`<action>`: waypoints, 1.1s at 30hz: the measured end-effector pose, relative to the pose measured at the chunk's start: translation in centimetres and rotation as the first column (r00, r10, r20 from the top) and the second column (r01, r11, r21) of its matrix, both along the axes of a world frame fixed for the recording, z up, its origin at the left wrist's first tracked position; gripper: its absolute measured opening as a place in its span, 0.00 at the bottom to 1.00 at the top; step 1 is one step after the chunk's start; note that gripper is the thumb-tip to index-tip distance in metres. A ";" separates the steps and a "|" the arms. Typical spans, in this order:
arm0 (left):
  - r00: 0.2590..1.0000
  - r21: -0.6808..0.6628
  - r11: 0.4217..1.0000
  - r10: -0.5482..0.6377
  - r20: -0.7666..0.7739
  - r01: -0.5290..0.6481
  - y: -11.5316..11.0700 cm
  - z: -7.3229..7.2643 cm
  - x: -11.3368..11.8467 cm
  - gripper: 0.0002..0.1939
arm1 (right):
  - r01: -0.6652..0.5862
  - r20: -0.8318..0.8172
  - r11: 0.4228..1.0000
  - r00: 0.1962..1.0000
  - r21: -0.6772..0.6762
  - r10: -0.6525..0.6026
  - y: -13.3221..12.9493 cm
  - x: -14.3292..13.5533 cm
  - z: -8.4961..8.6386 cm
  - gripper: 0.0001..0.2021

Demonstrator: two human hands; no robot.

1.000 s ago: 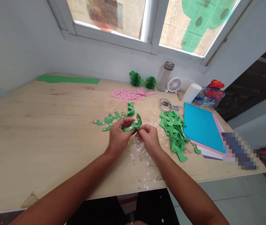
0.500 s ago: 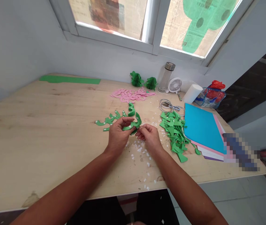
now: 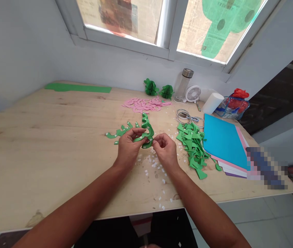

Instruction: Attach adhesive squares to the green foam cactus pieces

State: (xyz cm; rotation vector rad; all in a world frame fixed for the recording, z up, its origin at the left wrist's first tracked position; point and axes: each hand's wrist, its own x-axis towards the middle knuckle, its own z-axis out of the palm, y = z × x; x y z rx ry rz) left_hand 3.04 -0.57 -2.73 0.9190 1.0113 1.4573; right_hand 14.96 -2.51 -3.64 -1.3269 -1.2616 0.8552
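Along the table's [image 3: 45, 155] far left edge lies a flat green paper strip [image 3: 78, 87], close to the wall. From there a broad stretch of wood grain runs toward the near edge, giving the left arm wide room outward. Just beyond the left hand [image 3: 128, 148] sit flat green cut-outs [image 3: 122, 130] dotted with white patches. The left thumb and fingers pinch a curved green paper piece [image 3: 151, 131], held in front of the body, between the two hands and well in from the near edge. Pink cut-outs [image 3: 146, 104] spread farther back, in front of two folded green shapes [image 3: 150, 87]. White bits [image 3: 159, 165] scatter from below the hands to the near edge. The right hand [image 3: 165, 150] has thumb and forefinger pressed together beside the piece's edge; whether they grip anything I cannot tell. Its outward room is narrower, bounded by heaped green scraps [image 3: 191, 146], with scissors [image 3: 187, 117] behind them. Farther right, stacked sheets, blue on top [image 3: 225, 137], reach toward the table's right edge.
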 end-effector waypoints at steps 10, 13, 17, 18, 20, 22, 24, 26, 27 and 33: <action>0.999 -0.022 1.000 -0.020 0.038 0.021 -0.1 0.4 0.0 0.18 | -0.028 0.401 0.969 0.913 0.245 -0.075 -0.4 0.1 -0.1 0.04; 0.999 -0.016 1.000 -0.022 0.033 0.023 -0.1 0.3 0.0 0.17 | -0.037 0.401 0.968 0.913 0.248 -0.068 -0.4 0.1 -0.1 0.04; 1.000 -0.013 1.000 -0.028 0.014 0.028 -0.2 0.3 0.0 0.16 | -0.051 0.418 0.975 0.907 0.218 -0.046 -0.4 0.2 -0.1 0.05; 1.000 -0.015 1.000 -0.028 0.011 0.028 -0.2 0.3 0.1 0.16 | -0.056 0.431 0.977 0.902 0.206 -0.039 -0.4 0.3 -0.1 0.04; 1.000 -0.023 0.999 -0.023 0.009 0.023 -0.2 0.4 0.0 0.16 | -0.072 0.459 0.980 0.888 0.184 -0.021 -0.4 0.3 -0.2 0.04; 1.000 -0.033 0.999 -0.014 0.014 0.015 -0.1 0.5 0.0 0.17 | -0.093 0.473 0.981 0.881 0.168 0.003 -0.4 0.3 -0.1 0.04; 1.000 -0.042 0.999 -0.005 0.016 0.005 -0.1 0.6 -0.1 0.18 | -0.103 0.446 0.981 0.895 0.165 0.019 -0.4 0.4 0.0 0.04; 1.000 -0.051 0.999 0.000 0.020 0.001 0.0 0.6 -0.2 0.19 | -0.061 0.367 0.983 0.930 0.171 -0.006 -0.3 0.5 0.1 0.04; 1.000 -0.056 0.998 0.001 0.022 0.000 0.0 0.6 -0.2 0.19 | -0.013 0.311 0.985 0.950 0.172 -0.041 -0.2 0.7 0.2 0.04; 0.999 -0.077 0.997 -0.016 0.034 0.018 0.2 0.3 -0.3 0.19 | 0.221 0.008 0.975 0.975 0.039 -0.221 1.1 1.9 -0.3 0.06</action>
